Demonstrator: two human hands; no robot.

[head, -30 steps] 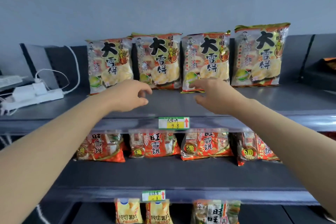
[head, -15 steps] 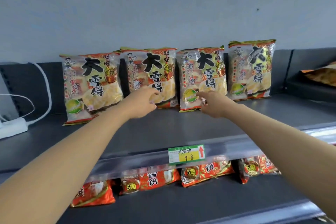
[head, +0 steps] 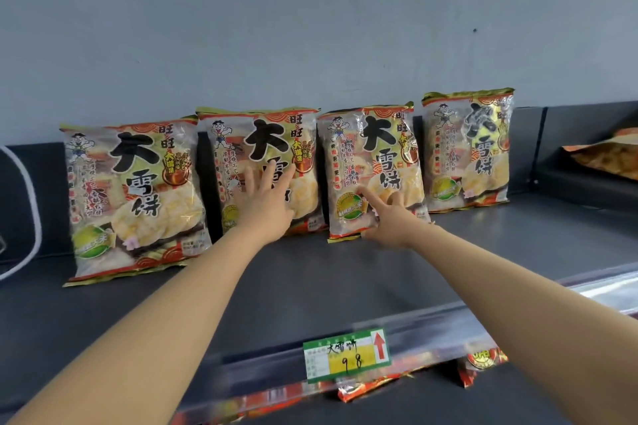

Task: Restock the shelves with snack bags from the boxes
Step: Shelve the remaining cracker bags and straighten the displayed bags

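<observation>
Hands: left hand (head: 266, 203) open, fingers spread flat against the front of the second bag (head: 262, 162); nothing gripped. Right hand (head: 388, 217) mostly open, forefinger extended onto the lower front of the third bag (head: 374, 162), thumb under its bottom edge; a touch, not a hold. Bags: four in a row, upright, leaning on the back edge of the shelf (head: 310, 286); first bag (head: 134, 197) toward the left end, fourth bag (head: 469, 148) toward the right. Front half of shelf bare; price tag (head: 347, 355) on the front edge. Boxes not in view. Step, as judged: straightening the back row. Next move likely calls for pressing both bags square, then fetching more stock for the front.
</observation>
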